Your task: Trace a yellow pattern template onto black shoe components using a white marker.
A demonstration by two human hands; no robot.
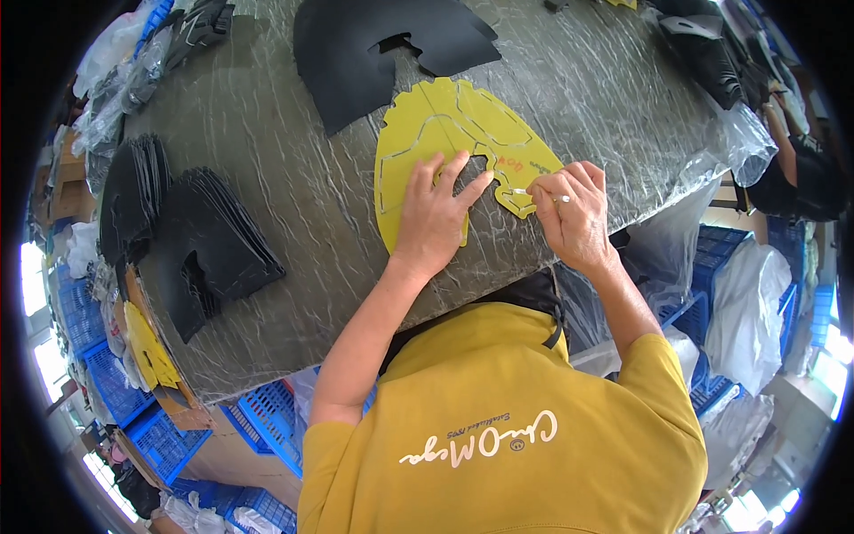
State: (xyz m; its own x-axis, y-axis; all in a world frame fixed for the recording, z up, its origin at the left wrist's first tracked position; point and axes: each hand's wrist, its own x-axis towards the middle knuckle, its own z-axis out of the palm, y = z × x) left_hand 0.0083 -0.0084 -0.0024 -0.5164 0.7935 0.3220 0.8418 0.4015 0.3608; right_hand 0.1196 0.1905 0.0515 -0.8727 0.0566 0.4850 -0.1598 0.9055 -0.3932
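Note:
A flat yellow template [427, 120] with a notched edge, cut slots and handwritten marks lies on the table in front of me. My left hand [433, 214] presses it down with the fingers spread, beside the dark opening in its middle. Over the template's right lobe, my right hand [574, 209] is closed around a slim white pen [519, 191], its tip end at a slot there. Dark material shows through the central opening; whether a piece lies beneath, I cannot tell.
A curved black sheet piece [391, 58] lies just beyond the template. Stacks of black cut pieces [218, 245] rest at the table's left. Plastic film covers the table [311, 311]. Blue crates [267, 418] stand below its near edge, and another yellow template [149, 347] leans at the left.

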